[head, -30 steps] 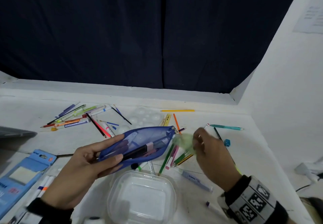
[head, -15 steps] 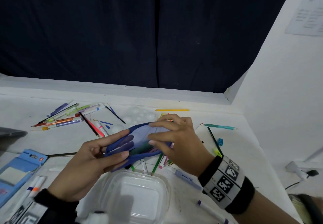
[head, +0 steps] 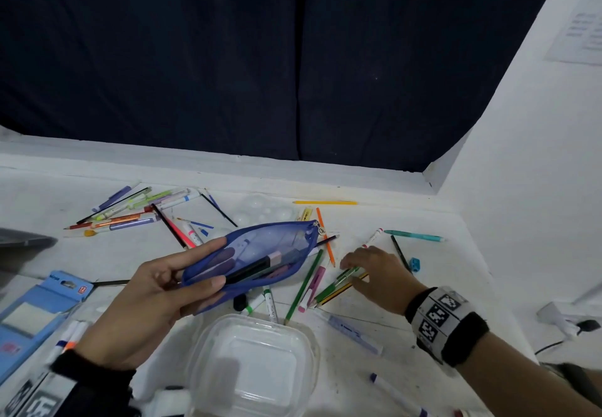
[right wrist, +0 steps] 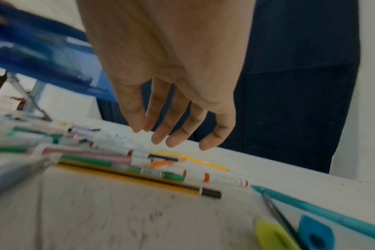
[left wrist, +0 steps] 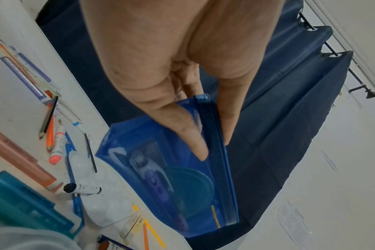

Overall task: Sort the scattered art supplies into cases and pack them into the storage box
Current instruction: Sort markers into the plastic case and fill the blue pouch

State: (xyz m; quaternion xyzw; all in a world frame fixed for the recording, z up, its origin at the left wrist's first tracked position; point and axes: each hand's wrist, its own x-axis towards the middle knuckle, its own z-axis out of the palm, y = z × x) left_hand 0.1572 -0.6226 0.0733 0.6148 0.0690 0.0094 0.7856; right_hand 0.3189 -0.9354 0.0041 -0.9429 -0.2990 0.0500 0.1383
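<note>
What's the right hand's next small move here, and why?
Probably close the right hand on the green pen under its fingers: they hang open just above it, and the left hand holds the blue pouch ready.

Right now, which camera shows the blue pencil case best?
The head view: the whole blue pencil case shows, held by the left hand. The left wrist view shows it close but partly hidden by fingers; the right wrist view shows a blurred corner.

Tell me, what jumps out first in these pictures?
The see-through blue zip pencil pouch, held above the white table by the left hand, already has pens inside. The right hand reaches with open fingers for the green pens beside it. A clear plastic storage box sits nearest.
</note>
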